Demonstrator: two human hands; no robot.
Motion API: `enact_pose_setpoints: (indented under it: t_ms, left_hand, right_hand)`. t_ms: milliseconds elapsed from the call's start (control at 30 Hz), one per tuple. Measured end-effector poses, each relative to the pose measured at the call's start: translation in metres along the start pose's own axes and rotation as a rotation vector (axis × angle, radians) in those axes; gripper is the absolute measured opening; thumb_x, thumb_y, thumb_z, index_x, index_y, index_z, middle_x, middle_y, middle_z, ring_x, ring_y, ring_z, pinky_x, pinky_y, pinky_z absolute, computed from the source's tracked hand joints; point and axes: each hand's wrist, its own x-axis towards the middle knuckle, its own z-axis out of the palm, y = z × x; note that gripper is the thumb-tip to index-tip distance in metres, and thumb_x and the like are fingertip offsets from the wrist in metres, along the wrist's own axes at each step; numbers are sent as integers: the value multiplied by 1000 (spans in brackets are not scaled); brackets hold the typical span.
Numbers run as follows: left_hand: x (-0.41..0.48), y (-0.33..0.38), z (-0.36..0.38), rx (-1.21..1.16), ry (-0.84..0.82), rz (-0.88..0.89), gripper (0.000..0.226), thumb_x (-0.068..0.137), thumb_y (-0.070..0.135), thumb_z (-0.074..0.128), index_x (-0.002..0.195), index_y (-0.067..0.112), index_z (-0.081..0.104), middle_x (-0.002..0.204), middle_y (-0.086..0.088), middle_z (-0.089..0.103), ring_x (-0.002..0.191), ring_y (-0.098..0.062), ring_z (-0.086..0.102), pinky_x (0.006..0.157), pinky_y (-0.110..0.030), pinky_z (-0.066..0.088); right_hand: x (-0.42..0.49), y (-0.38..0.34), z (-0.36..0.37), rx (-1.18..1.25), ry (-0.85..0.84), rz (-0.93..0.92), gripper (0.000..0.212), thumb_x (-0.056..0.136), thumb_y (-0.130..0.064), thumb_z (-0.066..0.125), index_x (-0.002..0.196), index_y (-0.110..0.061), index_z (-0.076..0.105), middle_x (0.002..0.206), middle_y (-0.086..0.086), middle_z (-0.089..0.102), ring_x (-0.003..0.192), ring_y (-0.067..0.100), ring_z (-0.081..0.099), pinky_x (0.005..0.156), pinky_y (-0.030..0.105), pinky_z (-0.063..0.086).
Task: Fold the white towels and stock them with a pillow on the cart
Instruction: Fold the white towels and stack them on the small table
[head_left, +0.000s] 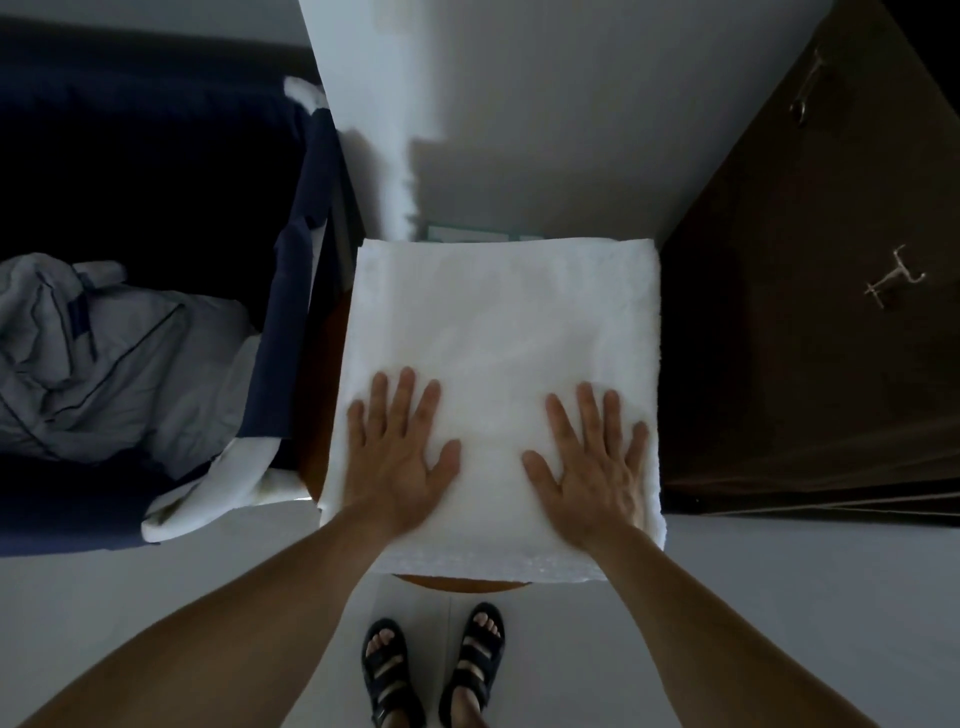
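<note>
We wore dark, open-toed sandals (387, 675) with several straps, at the bottom centre of the frame; our forearms (234, 613) were bare to the lower edge.

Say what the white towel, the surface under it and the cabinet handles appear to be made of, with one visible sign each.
The white towel looks like cotton terry, matte, its near edge nubby and thick. The surface under it is likely wood, smooth orange-brown; only a curved rim shows. The cabinet handles seem metal, pale and glinting against the dark door.
</note>
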Motion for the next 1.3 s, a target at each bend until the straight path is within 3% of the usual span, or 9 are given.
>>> enact_pose_setpoints:
  t_ms: [133, 233, 333, 433, 533, 700, 967, 1100, 1300]
  left_hand:
    - [4, 1, 2, 12, -21, 1, 76, 93, 70, 4, 158, 32, -5, 166, 0, -16, 150, -24, -23, 121, -50, -10]
    - [7, 1, -14, 32, -133, -11, 78, 89, 71, 1, 157, 33, -9, 164, 1, -22, 148, -24, -30, 121, -50, -13]
    - [8, -6, -40, 33, -222, 22, 83, 84, 71, -4, 157, 32, -6, 165, 3, -18, 149, -23, -25, 120, -49, -12]
    - [11, -26, -75, 61, -148, -23, 79, 87, 69, -4, 157, 32, -4, 166, 4, -12, 152, -21, -18, 120, -48, -8]
    - [18, -51, -118, 37, -55, -145, 70, 97, 63, 13, 158, 30, 2, 167, 3, -4, 153, -22, -11, 122, -48, -1]
    - [22, -137, -187, 17, 37, -269, 69, 100, 58, 28, 159, 28, 7, 167, 3, 1, 154, -19, -5, 123, -45, 8]
    - [40, -328, -203, -92, 19, -388, 65, 99, 55, 36, 155, 26, 20, 164, 1, 17, 151, -21, 11, 121, -46, 19]
    - [78, -417, -169, -131, -138, -384, 72, 100, 56, 33, 159, 25, 6, 167, 0, 4, 153, -22, 2, 122, -48, 12]
    - [119, -498, -90, -50, -341, -284, 80, 91, 63, 15, 159, 22, 10, 166, -2, 11, 153, -23, 7, 122, -44, 13]
  right_hand:
    - [2, 0, 4, 2, -4, 6, 75, 91, -75, 2, 156, -39, -12, 164, -3, -23, 148, 24, -30, 120, 55, -14]
    - [3, -3, -10, -31, -71, 19, 76, 89, -74, -1, 155, -39, -14, 163, -3, -27, 147, 25, -32, 119, 56, -16]
    - [6, -15, -32, -49, -101, 28, 79, 87, -73, -2, 158, -37, -5, 166, -2, -18, 150, 27, -25, 118, 59, -15]
    - [19, -48, -58, -3, -61, -35, 87, 81, -76, -14, 158, -37, -3, 166, -3, -16, 150, 23, -24, 116, 56, -19]
    - [38, -92, -81, 28, -38, -149, 89, 76, -78, -20, 156, -40, -10, 165, -5, -22, 148, 20, -31, 117, 58, -14]
    - [68, -178, -104, 81, 6, -310, 88, 76, -81, -23, 154, -42, -15, 156, -9, -36, 144, 19, -38, 115, 56, -18]
    - [143, -345, -103, 153, 1, -509, 81, 86, -77, 6, 157, -39, 5, 167, -5, -8, 151, 16, -21, 120, 53, -4]
    - [193, -426, -53, 136, -187, -452, 79, 89, -72, 22, 158, -35, 9, 168, -2, -3, 153, 20, -14, 120, 58, 4]
    - [241, -474, 60, 116, -592, -258, 94, 87, -74, 47, 158, -37, -3, 166, -4, -13, 151, 24, -17, 116, 67, 0]
